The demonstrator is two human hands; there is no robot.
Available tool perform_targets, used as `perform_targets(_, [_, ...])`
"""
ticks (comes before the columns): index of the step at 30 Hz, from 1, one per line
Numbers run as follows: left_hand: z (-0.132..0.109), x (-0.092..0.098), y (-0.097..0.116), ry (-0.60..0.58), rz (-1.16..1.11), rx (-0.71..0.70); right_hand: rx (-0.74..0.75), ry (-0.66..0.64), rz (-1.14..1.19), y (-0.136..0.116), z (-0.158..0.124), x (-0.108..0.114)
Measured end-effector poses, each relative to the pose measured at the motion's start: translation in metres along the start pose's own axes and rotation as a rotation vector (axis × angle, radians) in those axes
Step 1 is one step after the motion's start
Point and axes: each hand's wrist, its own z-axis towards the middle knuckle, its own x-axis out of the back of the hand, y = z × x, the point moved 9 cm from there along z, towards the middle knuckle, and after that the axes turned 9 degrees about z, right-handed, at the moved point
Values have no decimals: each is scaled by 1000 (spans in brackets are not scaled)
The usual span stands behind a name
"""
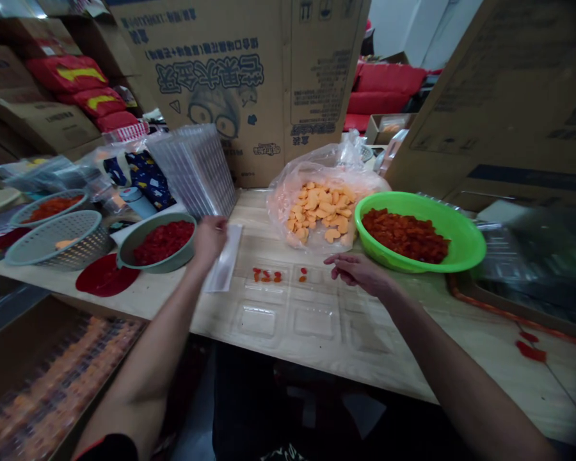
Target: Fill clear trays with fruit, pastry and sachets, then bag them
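Observation:
My left hand [211, 240], blurred by motion, is just right of a grey-green bowl [182, 254] of red pieces [160, 242]. Its fingertips are too smeared to show a hold. My right hand [358, 271] hovers over the right part of a clear plastic tray [288, 333], index finger stretched out and fingers apart, with nothing visible in them. One tray compartment has several small red and orange pieces [267, 276]. The compartment beside it has one red and one orange piece [303, 275]. Right of that hand stands a bright green bowl [465, 240] of orange-red pieces [403, 234].
Behind the tray, an open plastic bag [278, 192] holds orange heart-shaped pieces [321, 208]. Stacked clear trays [194, 169] lean at the back left, before a large cardboard box [269, 83]. Leftward are a red lid [106, 275] and a basket [72, 240]. A filled carton [43, 384] is below.

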Motion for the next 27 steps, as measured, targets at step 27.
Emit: perform_targets(27, [32, 0, -189, 357, -749, 502, 96, 147, -888, -8, 12, 9])
